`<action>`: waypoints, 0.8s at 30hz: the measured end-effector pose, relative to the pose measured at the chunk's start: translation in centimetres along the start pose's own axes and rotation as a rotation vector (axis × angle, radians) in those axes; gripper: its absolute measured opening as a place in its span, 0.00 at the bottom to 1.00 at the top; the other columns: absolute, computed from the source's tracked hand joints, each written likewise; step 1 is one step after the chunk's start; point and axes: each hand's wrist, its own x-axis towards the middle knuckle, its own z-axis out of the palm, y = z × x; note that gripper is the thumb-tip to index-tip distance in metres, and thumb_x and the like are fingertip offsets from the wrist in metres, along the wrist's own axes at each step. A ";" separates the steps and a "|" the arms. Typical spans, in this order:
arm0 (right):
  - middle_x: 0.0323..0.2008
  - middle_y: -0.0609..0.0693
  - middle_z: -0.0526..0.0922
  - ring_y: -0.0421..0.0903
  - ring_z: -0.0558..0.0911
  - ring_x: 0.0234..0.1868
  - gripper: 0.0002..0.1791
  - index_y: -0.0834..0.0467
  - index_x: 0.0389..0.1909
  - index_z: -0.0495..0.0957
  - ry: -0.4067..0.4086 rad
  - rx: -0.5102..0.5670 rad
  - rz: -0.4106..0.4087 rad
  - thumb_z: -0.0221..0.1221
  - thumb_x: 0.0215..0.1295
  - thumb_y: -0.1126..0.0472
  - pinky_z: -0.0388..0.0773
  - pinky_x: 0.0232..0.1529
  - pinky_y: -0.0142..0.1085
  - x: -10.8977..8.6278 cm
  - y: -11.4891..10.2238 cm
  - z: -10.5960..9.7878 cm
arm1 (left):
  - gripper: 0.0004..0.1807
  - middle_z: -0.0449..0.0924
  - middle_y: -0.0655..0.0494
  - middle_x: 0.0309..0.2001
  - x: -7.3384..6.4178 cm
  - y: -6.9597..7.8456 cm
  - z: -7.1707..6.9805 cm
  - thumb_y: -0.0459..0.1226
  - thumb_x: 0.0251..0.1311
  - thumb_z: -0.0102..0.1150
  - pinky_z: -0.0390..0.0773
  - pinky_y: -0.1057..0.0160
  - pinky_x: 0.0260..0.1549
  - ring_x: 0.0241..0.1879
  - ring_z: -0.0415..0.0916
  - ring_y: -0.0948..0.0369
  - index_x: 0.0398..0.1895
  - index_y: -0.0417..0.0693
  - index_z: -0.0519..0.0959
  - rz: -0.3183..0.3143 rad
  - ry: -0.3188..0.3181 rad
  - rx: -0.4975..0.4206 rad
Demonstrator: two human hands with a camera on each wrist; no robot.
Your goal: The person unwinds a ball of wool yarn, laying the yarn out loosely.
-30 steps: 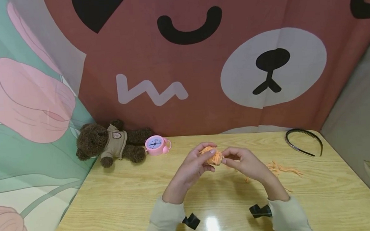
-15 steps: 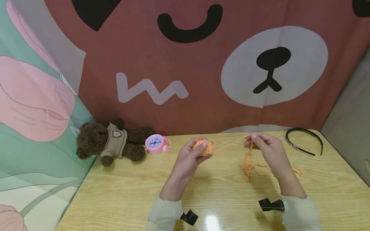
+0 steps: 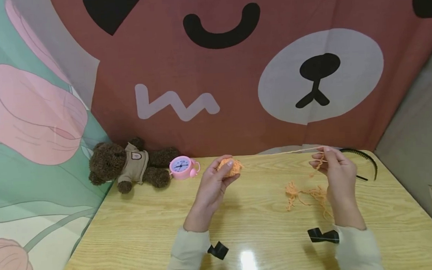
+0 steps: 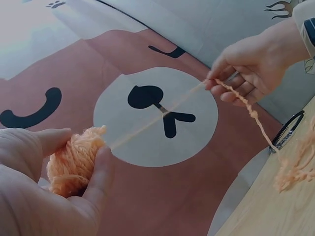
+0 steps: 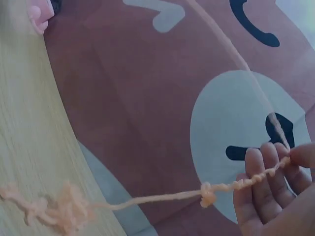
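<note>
My left hand point(image 3: 212, 188) grips a small ball of orange yarn point(image 3: 230, 167), thumb and fingers round its sides. In the left wrist view the wound ball point(image 4: 78, 160) sits between thumb and fingers. From it a strand of yarn point(image 3: 290, 152) runs taut across to my right hand point(image 3: 339, 175), which pinches it between thumb and fingertips. Below that pinch, a kinked, knotted length point(image 5: 206, 193) hangs down toward a loose orange tangle point(image 3: 293, 191) on the table. More loose yarn point(image 3: 318, 194) lies beside my right hand, partly behind it.
A brown teddy bear point(image 3: 135, 165) lies at the table's back left, with a pink alarm clock point(image 3: 181, 167) by its feet. A black headband point(image 3: 367, 159) rests at the back right, partly hidden by my right hand. A printed cloth point(image 3: 234, 68) stands behind the wooden table point(image 3: 141, 245).
My right hand has moved from beside the ball away to the right, drawing out a strand that is now stretched. My left hand has shifted slightly left and up with the ball.
</note>
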 end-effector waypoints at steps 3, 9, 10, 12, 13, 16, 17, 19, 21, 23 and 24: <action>0.32 0.47 0.87 0.40 0.87 0.27 0.18 0.62 0.48 0.83 0.051 0.016 0.014 0.58 0.75 0.51 0.85 0.32 0.28 0.3 0.2 -0.3 | 0.19 0.79 0.57 0.48 0.2 -0.1 -0.1 0.34 0.74 0.54 0.85 0.70 0.46 0.43 0.81 0.66 0.63 0.35 0.70 0.025 0.029 0.005; 0.30 0.48 0.86 0.41 0.86 0.29 0.16 0.64 0.43 0.83 0.175 0.126 -0.084 0.57 0.75 0.54 0.83 0.31 0.28 0.8 0.7 -0.6 | 0.13 0.78 0.57 0.46 0.4 -0.1 -0.2 0.34 0.73 0.55 0.85 0.69 0.44 0.42 0.81 0.66 0.57 0.40 0.73 0.045 0.091 -0.041; 0.30 0.48 0.86 0.41 0.85 0.30 0.14 0.64 0.43 0.83 0.191 0.128 -0.086 0.57 0.75 0.55 0.82 0.31 0.28 0.9 0.7 -0.6 | 0.13 0.78 0.56 0.46 0.4 0.0 -0.2 0.35 0.73 0.55 0.85 0.69 0.44 0.42 0.81 0.65 0.56 0.41 0.74 0.048 0.094 -0.049; 0.33 0.45 0.86 0.39 0.85 0.34 0.12 0.59 0.44 0.83 0.194 0.075 -0.057 0.58 0.75 0.55 0.81 0.35 0.26 1.0 0.7 -0.5 | 0.11 0.78 0.56 0.45 0.4 0.0 -0.2 0.36 0.73 0.56 0.85 0.68 0.45 0.42 0.81 0.65 0.54 0.43 0.75 0.052 0.094 -0.065; 0.35 0.43 0.85 0.38 0.84 0.37 0.11 0.57 0.46 0.83 0.177 0.021 -0.037 0.57 0.75 0.55 0.80 0.37 0.24 1.0 0.7 -0.4 | 0.11 0.79 0.56 0.45 0.3 0.0 -0.1 0.36 0.73 0.56 0.85 0.68 0.45 0.41 0.81 0.65 0.55 0.43 0.74 0.053 0.090 -0.070; 0.44 0.38 0.83 0.34 0.80 0.46 0.13 0.51 0.54 0.81 0.069 -0.193 -0.006 0.56 0.76 0.53 0.76 0.43 0.20 0.6 0.8 0.1 | 0.11 0.79 0.57 0.44 0.2 -0.1 0.2 0.36 0.74 0.55 0.85 0.68 0.47 0.41 0.81 0.66 0.54 0.42 0.74 0.041 0.062 -0.081; 0.46 0.38 0.82 0.33 0.80 0.49 0.14 0.51 0.56 0.80 0.016 -0.283 -0.019 0.55 0.76 0.52 0.75 0.45 0.18 0.4 1.0 0.5 | 0.11 0.79 0.58 0.44 0.2 -0.1 0.3 0.35 0.74 0.55 0.85 0.67 0.48 0.41 0.81 0.67 0.54 0.42 0.74 0.036 0.051 -0.082; 0.51 0.42 0.83 0.33 0.80 0.51 0.18 0.53 0.60 0.79 -0.115 -0.432 -0.069 0.53 0.78 0.50 0.75 0.48 0.18 -0.3 1.2 1.3 | 0.10 0.79 0.58 0.44 0.1 -0.2 0.6 0.35 0.74 0.54 0.85 0.67 0.49 0.40 0.81 0.68 0.54 0.43 0.73 0.030 0.031 -0.084; 0.54 0.49 0.84 0.36 0.82 0.52 0.21 0.56 0.62 0.78 -0.263 -0.545 -0.127 0.52 0.79 0.48 0.77 0.51 0.21 -1.1 1.7 2.5 | 0.08 0.79 0.59 0.44 0.0 -0.3 0.8 0.35 0.74 0.54 0.85 0.66 0.49 0.39 0.81 0.68 0.52 0.45 0.74 0.028 0.020 -0.086; 0.56 0.54 0.85 0.40 0.84 0.53 0.23 0.57 0.62 0.79 -0.429 -0.629 -0.167 0.51 0.79 0.46 0.81 0.55 0.29 -2.1 2.3 3.8 | 0.08 0.79 0.58 0.44 -0.1 -0.4 1.0 0.35 0.74 0.54 0.85 0.66 0.49 0.39 0.81 0.68 0.52 0.45 0.74 0.033 0.014 -0.082; 0.56 0.56 0.85 0.44 0.85 0.54 0.24 0.56 0.62 0.79 -0.515 -0.649 -0.172 0.51 0.79 0.46 0.82 0.57 0.34 -2.7 2.6 4.4 | 0.08 0.79 0.58 0.44 -0.1 -0.4 1.1 0.35 0.74 0.54 0.85 0.67 0.48 0.40 0.81 0.68 0.52 0.45 0.74 0.033 0.011 -0.078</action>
